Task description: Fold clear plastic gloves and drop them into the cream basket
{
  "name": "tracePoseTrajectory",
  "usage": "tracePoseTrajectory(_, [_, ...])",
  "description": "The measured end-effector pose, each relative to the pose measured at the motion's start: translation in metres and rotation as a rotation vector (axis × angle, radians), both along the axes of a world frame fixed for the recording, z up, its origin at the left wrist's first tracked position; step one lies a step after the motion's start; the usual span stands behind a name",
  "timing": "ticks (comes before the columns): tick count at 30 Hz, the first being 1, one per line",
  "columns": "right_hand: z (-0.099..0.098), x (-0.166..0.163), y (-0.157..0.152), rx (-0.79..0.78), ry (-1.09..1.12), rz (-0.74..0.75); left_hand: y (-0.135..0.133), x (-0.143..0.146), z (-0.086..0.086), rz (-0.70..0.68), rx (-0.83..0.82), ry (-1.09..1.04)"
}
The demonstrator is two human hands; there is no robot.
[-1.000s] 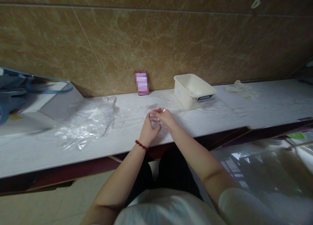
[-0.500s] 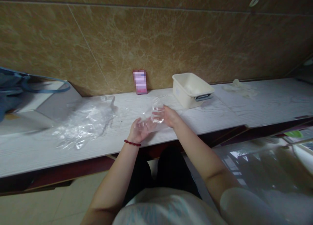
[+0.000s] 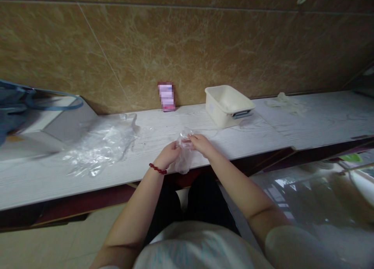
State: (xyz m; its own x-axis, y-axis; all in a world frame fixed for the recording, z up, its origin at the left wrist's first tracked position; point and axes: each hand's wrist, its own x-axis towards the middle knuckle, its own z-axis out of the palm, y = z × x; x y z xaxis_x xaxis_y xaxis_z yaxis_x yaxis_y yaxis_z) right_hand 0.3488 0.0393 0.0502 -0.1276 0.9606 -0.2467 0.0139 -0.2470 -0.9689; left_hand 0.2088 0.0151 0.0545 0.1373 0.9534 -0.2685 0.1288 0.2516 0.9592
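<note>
Both hands meet over the front part of the white counter (image 3: 263, 134). My left hand (image 3: 168, 155), with a red bead bracelet at the wrist, pinches the top of a small clear plastic bag (image 3: 184, 160). My right hand (image 3: 200, 143) grips the same bag from the right. The bag hangs crumpled between them, its lower end near the counter's front edge. What is inside the bag I cannot make out.
A heap of clear plastic bags (image 3: 102, 146) lies to the left. A cream plastic tub (image 3: 228, 105) stands at the back right, a small pink packet (image 3: 166, 96) leans on the brown wall, and pale gloves (image 3: 286, 102) lie far right. A blue-handled bag (image 3: 26, 105) sits at the left.
My left hand, open palm-up half a second ago, has closed on the bag's top beside the right hand. The bag has gone from spread across my left palm to bunched and hanging.
</note>
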Motion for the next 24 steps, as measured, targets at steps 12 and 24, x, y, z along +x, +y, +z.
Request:
tracePoseTrajectory(12, [-0.004,0.031,-0.016,-0.434,0.753,-0.111,-0.008,-0.032,-0.014,0.053,-0.434,-0.909])
tracePoseTrajectory(24, [-0.027,0.039,-0.058,-0.067,0.08,-0.133,-0.042,-0.047,-0.008,0.005,-0.375,-0.646])
